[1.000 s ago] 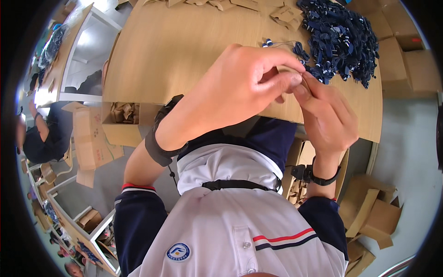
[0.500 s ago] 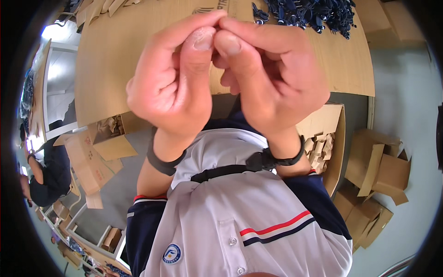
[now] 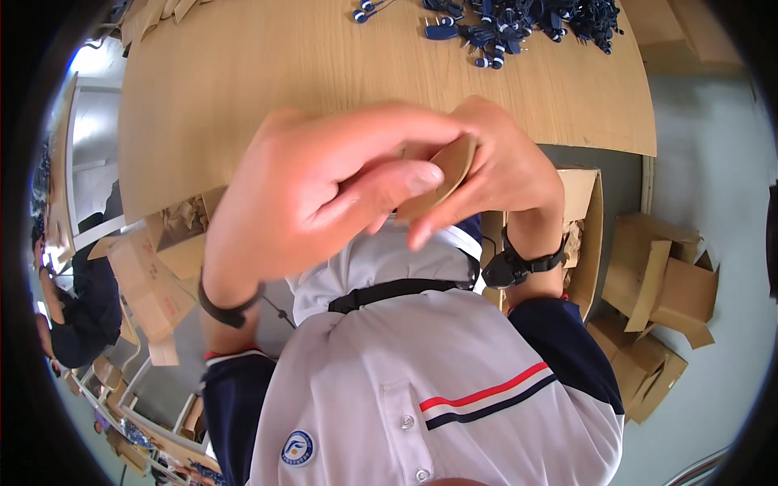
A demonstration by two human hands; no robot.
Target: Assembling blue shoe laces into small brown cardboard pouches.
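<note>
A curved brown cardboard piece (image 3: 455, 168) is between my hands, in front of my waist and off the table. My left hand (image 3: 324, 174) is closed on its left side, thumb lying across it. From the other side my right hand (image 3: 515, 174) grips its edge, with the thumb below and the fingers behind. My hands cover much of the piece, so its full shape is hidden. Motion blurs the fingers slightly. On the table (image 3: 243, 77) beyond lies a pile of dark blue corded pieces (image 3: 519, 24) that look like earphones.
Brown paper pieces (image 3: 158, 12) lie at the table's far left. Below its right edge stands an open carton (image 3: 596, 243) with folded brown pieces in it. Other open cartons (image 3: 656, 275) are on the right, and one carton (image 3: 150, 275) on the left. A person (image 3: 89, 300) sits at far left.
My hands have come down from over the table toward my waist. Their fingertips no longer meet; the cardboard piece now shows between them. More of the dark blue pile is visible.
</note>
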